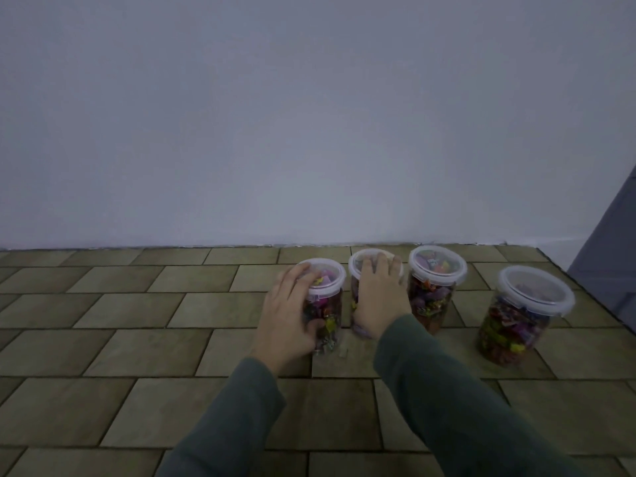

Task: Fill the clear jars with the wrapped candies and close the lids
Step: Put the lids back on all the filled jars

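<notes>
Tiled floor (144, 346); left fingers (296, 280) curled around leftmost jar (327, 304), right fingers (377, 266) around second jar (356, 270).

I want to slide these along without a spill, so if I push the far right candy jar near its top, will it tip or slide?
The far right jar stands taller than it is wide, so a high push probably tips it; push low. It looks packed with candies, so likely fairly heavy and steady. Its lid appears seated, so a spill seems unlikely.
</notes>
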`<state>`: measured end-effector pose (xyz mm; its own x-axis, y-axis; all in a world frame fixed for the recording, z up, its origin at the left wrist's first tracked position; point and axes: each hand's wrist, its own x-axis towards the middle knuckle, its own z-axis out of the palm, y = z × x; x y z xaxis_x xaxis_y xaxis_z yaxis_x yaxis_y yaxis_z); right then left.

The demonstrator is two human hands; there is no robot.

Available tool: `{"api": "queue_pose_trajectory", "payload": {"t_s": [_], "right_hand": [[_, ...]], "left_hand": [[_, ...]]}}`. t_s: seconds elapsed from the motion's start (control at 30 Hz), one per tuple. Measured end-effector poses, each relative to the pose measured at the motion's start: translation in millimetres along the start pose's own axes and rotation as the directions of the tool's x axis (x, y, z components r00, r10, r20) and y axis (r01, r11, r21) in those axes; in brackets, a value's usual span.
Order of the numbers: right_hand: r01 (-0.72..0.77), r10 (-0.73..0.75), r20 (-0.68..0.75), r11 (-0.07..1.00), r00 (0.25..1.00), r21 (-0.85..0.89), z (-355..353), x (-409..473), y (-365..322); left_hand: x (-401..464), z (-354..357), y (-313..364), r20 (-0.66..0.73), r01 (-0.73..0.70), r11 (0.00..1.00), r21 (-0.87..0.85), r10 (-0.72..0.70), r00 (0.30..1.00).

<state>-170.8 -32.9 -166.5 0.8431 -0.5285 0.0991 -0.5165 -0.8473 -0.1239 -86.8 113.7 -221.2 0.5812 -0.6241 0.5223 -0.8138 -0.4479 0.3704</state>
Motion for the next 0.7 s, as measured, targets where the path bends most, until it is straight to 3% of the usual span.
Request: {"api": "queue_pose_trajectory", "payload": {"t_s": [0.13, 0.33, 0.47, 0.7], "right_hand": [[0.002, 0.001, -0.072, 0.999, 0.997, 0.04, 14, 4, 0], [0.11, -0.099, -0.13, 0.991, 0.987, 0.077, 17, 27, 8], [0.127, -0.123, -0.143, 0.992, 0.982, 0.019, 25, 57, 5], [0.084, -0.082, -0.157, 0.996, 0.984, 0.005, 30, 131, -2]], "left_hand": [[4, 7, 8, -0.078, -0.028, 0.997, 0.072, 0.033, 0.996], [3, 31, 11, -0.185, -0.083, 0.996, 0.045, 0.09, 0.979], [34, 38, 1, -0.176, 0.002, 1.0, 0.017, 0.001, 0.984], [102, 61, -29, -0.092, 0.136, 0.984, 0.118, -0.125, 0.988]]}}
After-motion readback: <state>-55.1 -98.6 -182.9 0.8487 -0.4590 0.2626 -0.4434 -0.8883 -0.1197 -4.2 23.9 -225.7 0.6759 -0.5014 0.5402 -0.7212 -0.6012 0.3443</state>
